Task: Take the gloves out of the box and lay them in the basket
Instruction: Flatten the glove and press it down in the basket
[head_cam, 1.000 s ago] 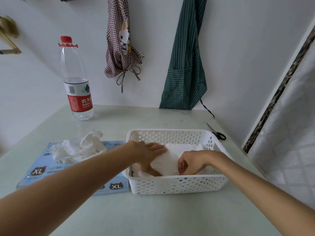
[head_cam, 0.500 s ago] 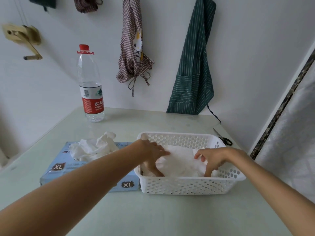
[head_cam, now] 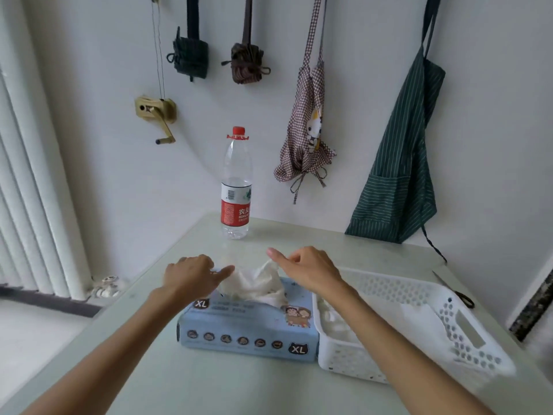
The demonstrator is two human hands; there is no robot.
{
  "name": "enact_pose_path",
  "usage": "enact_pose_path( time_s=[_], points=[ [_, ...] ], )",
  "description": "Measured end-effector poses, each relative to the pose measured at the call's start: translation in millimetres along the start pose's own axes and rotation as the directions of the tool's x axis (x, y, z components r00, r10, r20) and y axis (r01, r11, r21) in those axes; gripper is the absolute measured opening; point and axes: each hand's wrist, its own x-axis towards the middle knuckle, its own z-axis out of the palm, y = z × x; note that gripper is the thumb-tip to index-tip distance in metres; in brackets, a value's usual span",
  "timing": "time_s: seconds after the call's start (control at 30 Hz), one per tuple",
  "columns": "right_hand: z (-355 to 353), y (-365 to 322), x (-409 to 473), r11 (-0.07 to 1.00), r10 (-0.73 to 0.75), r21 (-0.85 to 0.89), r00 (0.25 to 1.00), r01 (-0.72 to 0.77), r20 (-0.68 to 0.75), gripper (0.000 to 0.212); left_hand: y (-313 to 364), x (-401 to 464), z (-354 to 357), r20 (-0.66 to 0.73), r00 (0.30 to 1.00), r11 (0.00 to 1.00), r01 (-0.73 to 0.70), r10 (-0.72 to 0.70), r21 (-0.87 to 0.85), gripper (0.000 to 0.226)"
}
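- on the far left there are white blinds, and a gold crank hangs on the wall.
- a water bottle with a red cap stands at the back of the table.
- our left hand is over the left end of the blue box. its fingers curl down at the box top and the pointer finger sticks out toward the gloves. we cannot tell if it holds anything.
- the white gloves stick up in a crumpled bunch from the hole in the top of the box.
- our right hand is just above the bunch. its fingers pinch the top tip of a glove.
- we think we are at the pulling-out step: one more glove is about to come out.
- the white basket sits right beside the box on its right, touching it. some white gloves already lie inside it.
- next, we think we need to hold the box down, pull the glove up and free, then carry it right and lay it flat in the basket.
- two aprons hang on the wall, a checked one and a green striped one.
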Motion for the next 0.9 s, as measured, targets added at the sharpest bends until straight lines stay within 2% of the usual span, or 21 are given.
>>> enact_pose_path(
  time_s=[0.07,0.1,0.17,0.23,0.3,0.37,0.4,0.43,0.5,0.57,0.63,0.67,0.73,0.77,0.83,0.9],
  points=[
    [23,-9,13,0.996,0.076,-0.054,0.997,-0.075,0.019,0.062,2,1,8,-0.025,0.999,0.998,-0.027,0.026,-0.063,0.055],
    [27,-12,15,0.995,0.093,-0.045,0.996,-0.092,0.015,0.052,3,3,10,-0.035,0.999,0.991,-0.044,0.04,-0.129,0.047],
    [25,-11,17,0.989,0.073,0.129,0.997,-0.072,-0.002,0.021,1,8,10,-0.005,0.999,0.945,-0.045,0.046,-0.323,0.032],
    [14,-8,10,0.918,-0.004,0.396,1.0,0.0,0.009,0.007,-3,9,8,0.033,0.995,0.823,-0.059,0.095,-0.565,0.018],
    [2,-5,2,0.785,-0.092,0.619,0.994,0.04,0.053,0.011,-6,3,2,0.029,0.988,0.617,-0.07,0.149,-0.784,0.005],
    [-9,-1,-5,0.667,-0.128,0.745,0.988,0.018,0.09,0.01,-7,-7,-6,-0.027,0.984,0.465,-0.107,0.175,-0.879,0.005],
    [-15,-1,-7,0.64,-0.138,0.768,0.985,0.011,0.101,0.011,-6,-10,-9,-0.06,0.981,0.416,-0.133,0.184,-0.899,0.008],
    [-20,-1,-9,0.639,-0.149,0.769,0.982,0.008,0.114,0.016,-5,-13,-12,-0.086,0.977,0.385,-0.157,0.194,-0.91,0.012],
    [-26,-6,-11,0.71,-0.193,0.704,0.969,0.029,0.154,0.031,-1,-17,-18,-0.124,0.967,0.347,-0.198,0.224,-0.917,0.018],
    [-24,-17,-14,0.849,-0.256,0.517,0.94,0.107,0.226,0.06,5,-20,-25,-0.151,0.95,0.343,-0.242,0.272,-0.908,0.021],
    [-12,-26,-11,0.931,-0.304,0.279,0.922,0.234,0.24,0.081,10,-21,-33,-0.17,0.928,0.367,-0.292,0.33,-0.883,0.021],
    [-6,-28,-9,0.94,-0.322,0.182,0.927,0.289,0.191,0.077,12,-21,-37,-0.183,0.918,0.388,-0.321,0.352,-0.864,0.022],
    [-5,-27,-4,0.932,-0.341,0.141,0.94,0.334,0.027,0.047,12,-17,-44,-0.238,0.905,0.433,-0.384,0.353,-0.815,0.026],
    [-8,-24,-2,0.921,-0.339,0.19,0.94,0.341,-0.043,0.032,10,-15,-47,-0.268,0.902,0.46,-0.408,0.339,-0.789,0.029],
    [-20,-15,0,0.883,-0.314,0.331,0.943,0.334,-0.113,0.017,4,-10,-51,-0.275,0.899,0.53,-0.425,0.34,-0.734,0.035],
    [-34,-9,-5,0.836,-0.319,0.455,0.946,0.307,-0.053,0.015,-1,-8,-54,-0.211,0.904,0.604,-0.408,0.372,-0.684,0.04]
  ],
)
